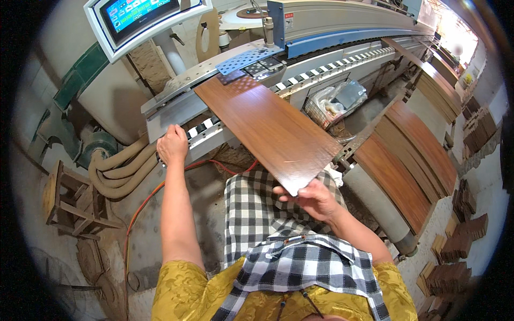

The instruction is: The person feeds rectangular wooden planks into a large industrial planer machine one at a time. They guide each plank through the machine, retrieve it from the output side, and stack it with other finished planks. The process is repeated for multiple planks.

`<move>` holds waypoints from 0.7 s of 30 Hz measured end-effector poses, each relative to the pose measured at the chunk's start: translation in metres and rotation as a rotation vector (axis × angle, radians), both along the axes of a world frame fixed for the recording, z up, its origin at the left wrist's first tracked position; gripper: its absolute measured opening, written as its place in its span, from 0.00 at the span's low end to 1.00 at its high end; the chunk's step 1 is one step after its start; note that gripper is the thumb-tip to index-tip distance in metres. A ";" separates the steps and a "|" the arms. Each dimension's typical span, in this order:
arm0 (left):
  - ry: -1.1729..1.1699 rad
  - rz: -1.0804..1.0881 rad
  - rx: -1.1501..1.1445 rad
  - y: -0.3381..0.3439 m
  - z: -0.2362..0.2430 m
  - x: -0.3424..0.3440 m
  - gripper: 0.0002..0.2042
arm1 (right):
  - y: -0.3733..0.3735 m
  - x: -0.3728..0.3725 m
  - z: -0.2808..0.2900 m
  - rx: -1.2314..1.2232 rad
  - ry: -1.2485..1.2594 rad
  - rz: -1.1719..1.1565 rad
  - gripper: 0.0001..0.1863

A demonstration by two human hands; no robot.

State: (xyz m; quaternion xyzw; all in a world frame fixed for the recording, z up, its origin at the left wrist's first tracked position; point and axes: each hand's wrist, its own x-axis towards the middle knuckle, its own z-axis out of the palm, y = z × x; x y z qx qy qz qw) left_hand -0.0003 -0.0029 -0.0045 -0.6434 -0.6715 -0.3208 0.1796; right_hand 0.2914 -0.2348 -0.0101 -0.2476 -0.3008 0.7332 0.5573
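A long brown wood-grain panel (276,128) slants across the edge of a machine. Its far end lies on the machine bed under a blue perforated plate (249,58). My right hand (317,200) grips the near corner of the panel, the thumb near the top face and fingers beneath. My left hand (172,144) is closed at the near edge of the grey metal machine table (174,116), apart from the panel. What its curled fingers hold, if anything, is hidden. A conveyor track (332,67) with black and white pads runs along the machine.
A screen in a white frame (142,18) stands at upper left. Stacked brown panels (396,160) lie on a roller stand (377,206) to the right. A basket with plastic bags (334,101) sits below the conveyor. Ribbed hoses (120,174) and a wooden stool (77,200) are left.
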 end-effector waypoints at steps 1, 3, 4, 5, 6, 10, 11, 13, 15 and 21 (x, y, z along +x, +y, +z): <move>0.006 0.004 -0.002 0.001 0.000 0.000 0.14 | 0.004 -0.006 0.002 0.015 0.006 0.084 0.26; 0.018 0.010 -0.006 0.002 0.000 0.000 0.14 | 0.010 -0.018 0.001 0.089 -0.139 0.179 0.27; 0.020 0.008 -0.003 0.002 0.000 0.001 0.14 | 0.014 -0.022 -0.005 0.124 -0.172 0.222 0.25; 0.022 0.004 0.000 0.002 0.000 0.001 0.14 | 0.015 -0.027 -0.007 0.137 -0.217 0.243 0.23; 0.024 -0.001 0.003 0.002 0.000 0.001 0.14 | 0.017 -0.030 -0.011 0.174 -0.244 0.223 0.21; 0.032 -0.005 0.009 0.002 -0.002 -0.001 0.14 | 0.020 -0.024 -0.018 0.200 -0.367 0.167 0.17; 0.036 -0.003 0.006 0.001 0.000 0.000 0.14 | 0.020 -0.020 -0.020 0.186 -0.390 0.140 0.17; 0.037 -0.006 0.007 0.000 0.000 0.001 0.14 | 0.019 -0.011 -0.028 0.160 -0.436 0.084 0.15; 0.031 -0.020 0.013 0.001 0.000 0.001 0.14 | 0.018 -0.005 -0.033 0.161 -0.446 -0.019 0.13; -0.003 -0.025 -0.066 0.004 -0.004 -0.003 0.15 | 0.018 0.029 -0.034 0.077 -0.449 -0.235 0.12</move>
